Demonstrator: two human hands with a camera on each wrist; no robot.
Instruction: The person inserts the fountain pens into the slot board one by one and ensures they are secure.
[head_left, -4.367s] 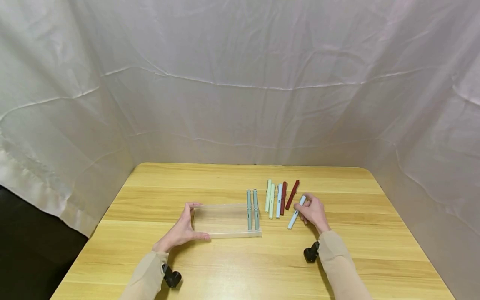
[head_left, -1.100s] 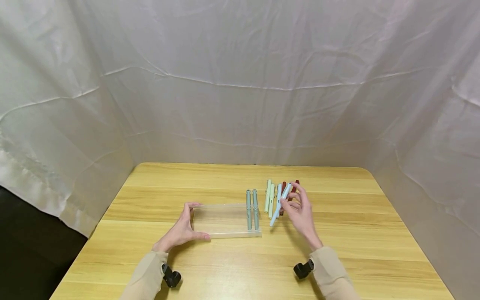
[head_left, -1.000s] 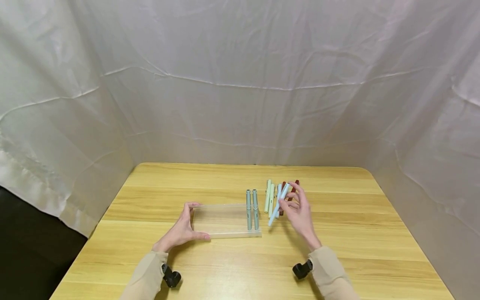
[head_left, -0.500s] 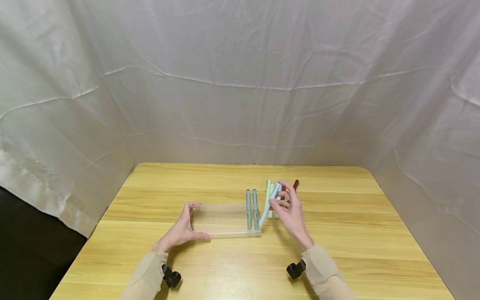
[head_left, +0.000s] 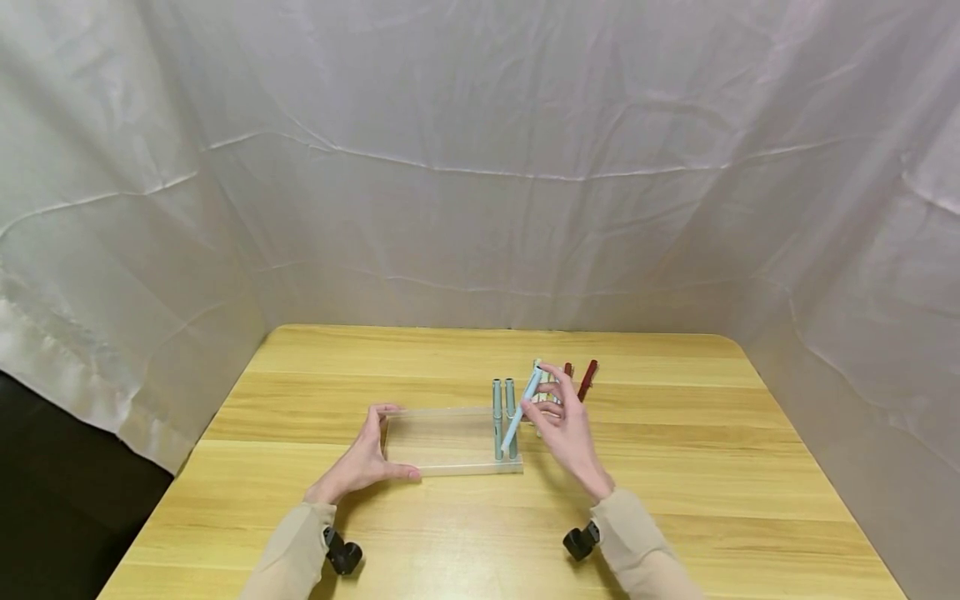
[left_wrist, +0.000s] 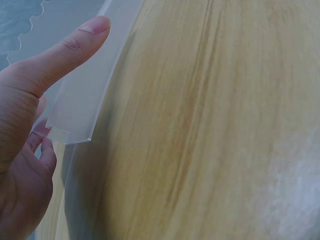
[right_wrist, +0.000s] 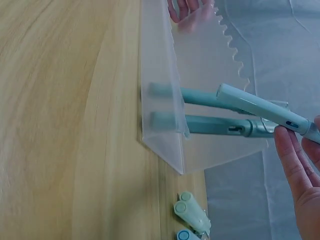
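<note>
At the lower centre of the frame, a clear rack (head_left: 468, 469) is sitting on the wooden desk (head_left: 450, 542), its long sides running left to right. At its left end the left hand (head_left: 358, 460) is gripping it, the thumb pressing on the near edge and the fingers holding the far edge. Just right of centre, the right hand (head_left: 567, 427) is pinching a light blue pen (head_left: 522, 408) between thumb and fingers, keeping it tilted, its upper end leaning right and its lower end reaching over the right end of the rack. There, two teal pens (head_left: 497, 417) are resting side by side, their far ends jutting past the back edge. The light blue pen is crossing in front of the right-hand one; whether they are touching is impossible to tell.

Right of the rack, two dark red pens (head_left: 588, 380) are lying partly behind the right hand. At the bottom of the right wrist view, two pale green pens (right_wrist: 192, 212) are lying together, with another blue pen (right_wrist: 185, 234) showing beside them. Across the upper frame, pale cloth (head_left: 480, 167) is hanging in creases.
</note>
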